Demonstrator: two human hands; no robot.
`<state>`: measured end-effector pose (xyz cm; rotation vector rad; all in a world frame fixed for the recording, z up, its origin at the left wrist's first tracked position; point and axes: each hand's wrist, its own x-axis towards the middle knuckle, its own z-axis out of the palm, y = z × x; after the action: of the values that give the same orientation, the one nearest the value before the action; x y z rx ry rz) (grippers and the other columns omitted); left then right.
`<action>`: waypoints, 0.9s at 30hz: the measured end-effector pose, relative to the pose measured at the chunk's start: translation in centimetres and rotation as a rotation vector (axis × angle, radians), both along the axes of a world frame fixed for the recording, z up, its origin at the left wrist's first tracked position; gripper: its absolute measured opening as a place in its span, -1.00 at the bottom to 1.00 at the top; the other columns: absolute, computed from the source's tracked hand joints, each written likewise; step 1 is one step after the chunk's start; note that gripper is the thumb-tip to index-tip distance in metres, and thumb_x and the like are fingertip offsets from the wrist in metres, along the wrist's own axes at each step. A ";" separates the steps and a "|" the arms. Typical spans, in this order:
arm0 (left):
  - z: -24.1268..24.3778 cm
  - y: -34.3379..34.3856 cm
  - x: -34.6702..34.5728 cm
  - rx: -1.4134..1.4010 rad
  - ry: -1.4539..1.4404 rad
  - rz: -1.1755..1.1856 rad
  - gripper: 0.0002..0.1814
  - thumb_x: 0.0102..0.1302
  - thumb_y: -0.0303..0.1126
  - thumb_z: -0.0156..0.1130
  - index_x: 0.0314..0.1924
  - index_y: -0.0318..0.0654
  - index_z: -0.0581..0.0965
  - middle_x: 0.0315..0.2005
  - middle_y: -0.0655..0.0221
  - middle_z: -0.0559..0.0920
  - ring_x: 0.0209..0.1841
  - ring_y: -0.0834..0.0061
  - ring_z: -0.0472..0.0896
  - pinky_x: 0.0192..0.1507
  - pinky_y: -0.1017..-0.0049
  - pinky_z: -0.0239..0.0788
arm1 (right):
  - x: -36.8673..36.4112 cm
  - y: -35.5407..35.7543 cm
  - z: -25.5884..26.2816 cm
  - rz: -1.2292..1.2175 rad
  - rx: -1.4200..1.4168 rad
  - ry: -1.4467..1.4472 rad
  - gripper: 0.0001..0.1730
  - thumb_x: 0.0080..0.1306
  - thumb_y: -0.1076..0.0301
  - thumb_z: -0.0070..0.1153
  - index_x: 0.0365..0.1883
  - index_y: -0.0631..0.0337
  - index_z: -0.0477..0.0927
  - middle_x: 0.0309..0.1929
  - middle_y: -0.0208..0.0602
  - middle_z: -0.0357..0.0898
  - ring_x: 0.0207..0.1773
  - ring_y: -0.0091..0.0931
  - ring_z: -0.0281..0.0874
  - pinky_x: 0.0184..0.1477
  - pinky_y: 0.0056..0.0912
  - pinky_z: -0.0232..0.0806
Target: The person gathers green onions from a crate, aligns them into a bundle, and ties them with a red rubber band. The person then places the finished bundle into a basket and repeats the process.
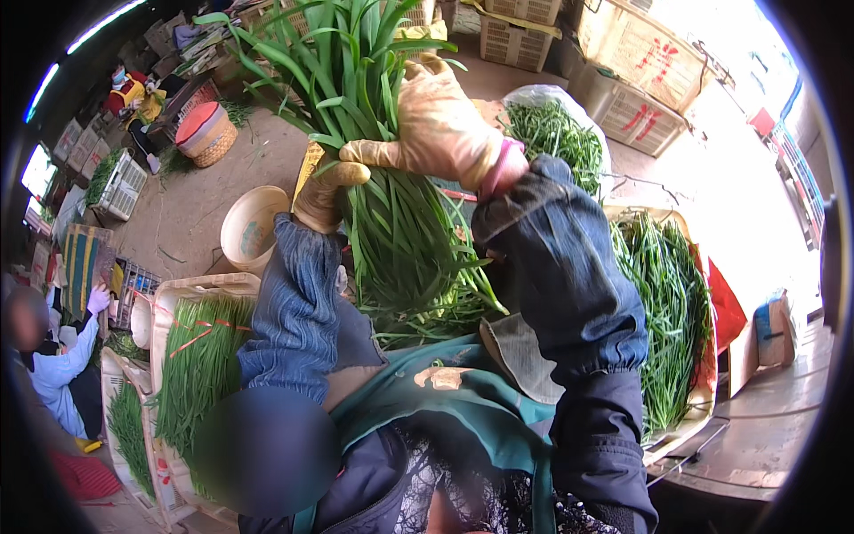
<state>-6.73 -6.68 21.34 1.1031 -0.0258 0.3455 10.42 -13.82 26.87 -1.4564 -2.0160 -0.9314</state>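
Note:
A large bunch of long green leaves, probably garlic chives (400,233), is held up in front of me. My right hand (444,123), in a stained light glove with a pink cuff, grips its right side. On the left side my left hand (327,193) closes around the same bunch; its gloved thumb points right, and its fingers are hidden by leaves. Leaf tips fan out above both hands, and the rest hangs down towards my lap. Below, loose leaves and pale stalks (467,304) lie near my green apron (467,394).
Crates of greens stand at my left (200,374) and right (660,320). A white bucket (252,227) is beyond my left sleeve, a plastic bag of greens (557,137) beyond my right. Stacked crates (640,80) line the back. One person (67,360) sits at left, another (133,100) farther off.

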 end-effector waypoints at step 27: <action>-4.9 6.1 -6.3 -0.524 -0.269 0.571 -0.59 0.20 -0.42 0.33 0.08 -0.19 0.54 -0.24 0.45 0.62 -0.19 0.49 0.59 -0.01 0.44 0.49 | 0.8 -9.8 -21.9 0.640 -0.204 2.081 -0.75 0.50 0.27 0.06 -0.11 0.28 0.64 -0.16 -0.33 0.68 -0.13 -0.53 0.58 0.03 -0.42 0.37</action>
<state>-13.05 -0.59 16.44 0.5197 0.1382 0.9535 11.20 -23.64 5.00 -0.7806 -0.6532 0.9020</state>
